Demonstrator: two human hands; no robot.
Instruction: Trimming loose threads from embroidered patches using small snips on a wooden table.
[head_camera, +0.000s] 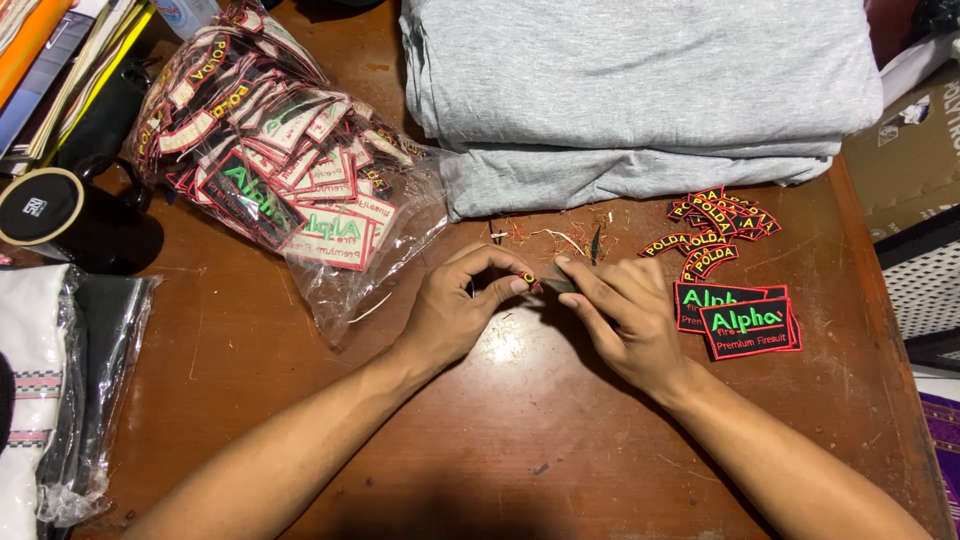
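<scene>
Left hand: the left hand (455, 305) pinches one end of a small embroidered patch (529, 279) between thumb and forefinger, over the middle of the table (520, 440).
Right hand: the right hand (620, 310) has its fingers closed on the patch's other end, just beside the left.
Sorted patches: curved patches (715, 232) and rectangular patches (740, 322) lie right of the hands.
Bag: a clear bag of patches (270, 160) sits at upper left.
Cloth: folded grey fabric (640, 90) lies behind.
</scene>
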